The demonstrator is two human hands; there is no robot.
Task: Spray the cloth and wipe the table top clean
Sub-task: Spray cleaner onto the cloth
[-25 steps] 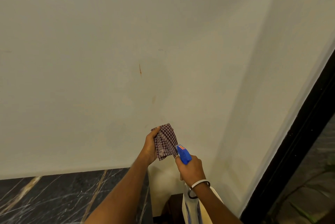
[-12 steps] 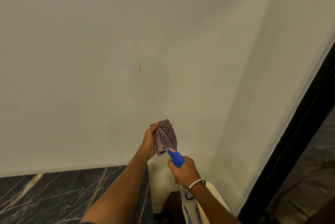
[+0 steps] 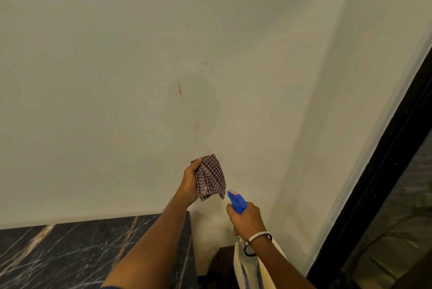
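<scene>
Cloth (image 3: 210, 180) bunched in left hand (image 3: 190, 183), spray nozzle (image 3: 236, 198) just below, right hand (image 3: 247, 219) gripping.

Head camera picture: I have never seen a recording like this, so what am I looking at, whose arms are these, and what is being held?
There is no machine here. A person wears a wide-angle camera on the head, looking forward and down, so the two bare arms reaching in from below are their own. The left hand grips a bunched checked cloth, held up in front of a pale wall. The right hand holds a spray bottle by its blue head, the nozzle pointing at the cloth from close by; the white body hangs below the wrist. At lower left is the dark marble table top with pale veins. Nothing shows on the visible part. The wall bears a few small orange marks.
</scene>
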